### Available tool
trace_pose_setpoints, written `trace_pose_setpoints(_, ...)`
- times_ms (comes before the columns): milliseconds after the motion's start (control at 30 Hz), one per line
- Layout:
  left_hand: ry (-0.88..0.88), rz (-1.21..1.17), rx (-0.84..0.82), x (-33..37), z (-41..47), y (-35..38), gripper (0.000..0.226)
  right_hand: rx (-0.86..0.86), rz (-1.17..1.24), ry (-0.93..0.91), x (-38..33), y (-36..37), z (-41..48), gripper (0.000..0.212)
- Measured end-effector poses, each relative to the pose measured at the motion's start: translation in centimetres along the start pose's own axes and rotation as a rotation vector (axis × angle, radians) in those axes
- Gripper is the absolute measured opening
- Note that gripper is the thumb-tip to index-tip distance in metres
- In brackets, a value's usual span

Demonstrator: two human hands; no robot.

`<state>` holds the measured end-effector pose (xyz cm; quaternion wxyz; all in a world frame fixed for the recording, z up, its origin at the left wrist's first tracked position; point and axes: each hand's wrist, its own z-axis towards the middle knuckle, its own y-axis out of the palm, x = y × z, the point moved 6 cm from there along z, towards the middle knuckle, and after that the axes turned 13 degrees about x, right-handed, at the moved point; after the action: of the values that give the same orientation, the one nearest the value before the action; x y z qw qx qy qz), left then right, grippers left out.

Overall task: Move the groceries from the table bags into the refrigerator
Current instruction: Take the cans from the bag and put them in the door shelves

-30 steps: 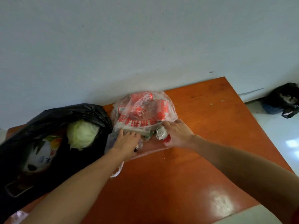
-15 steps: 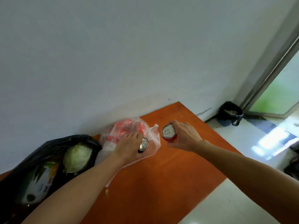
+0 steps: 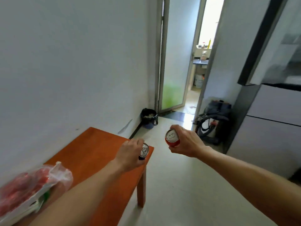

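Observation:
My left hand (image 3: pixel 130 154) grips a dark drink can (image 3: pixel 144 151) over the far corner of the orange-brown table (image 3: pixel 91 150). My right hand (image 3: pixel 185 143) holds a red drink can (image 3: pixel 172 138) upright above the floor, past the table's edge. A clear plastic bag (image 3: pixel 32 188) with red packets and cans lies on the table at the lower left, blurred. The grey refrigerator (image 3: pixel 273 121) stands at the right with its doors closed.
A black-lined waste bin (image 3: pixel 148 118) sits in the corner by the wall. A dark backpack (image 3: pixel 211 121) leans on the floor beside the refrigerator. Beyond them an open doorway (image 3: pixel 193 66) leads to another room. Pale tiled floor lies between table and refrigerator.
Both hands lifted a can each out of the clear bag and moved right, away from it. The view swung right; the black bag with the cabbage is out of sight and the refrigerator appeared.

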<state>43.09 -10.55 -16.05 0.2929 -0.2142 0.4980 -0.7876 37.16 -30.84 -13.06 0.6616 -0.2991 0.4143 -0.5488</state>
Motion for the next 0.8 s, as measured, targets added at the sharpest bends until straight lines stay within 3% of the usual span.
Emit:
trace_pose_setpoints(333,0.388,-0.157,-0.058,27.8,14.2,8.9,0.063,0.024,-0.205,0.377,27.0,-12.2,-14.3,0.071)
trace_pose_setpoints(567,0.632,-0.214,-0.067,41.3,24.5,15.8,0.059,0.076,-0.313,0.603,41.5,-16.5,-19.8,0.067)
trace_pose_setpoints(800,0.839,-0.259,-0.032,52.0,37.6,20.9,0.060,0.126,-0.395,0.775,54.9,-20.6,-18.3,0.069)
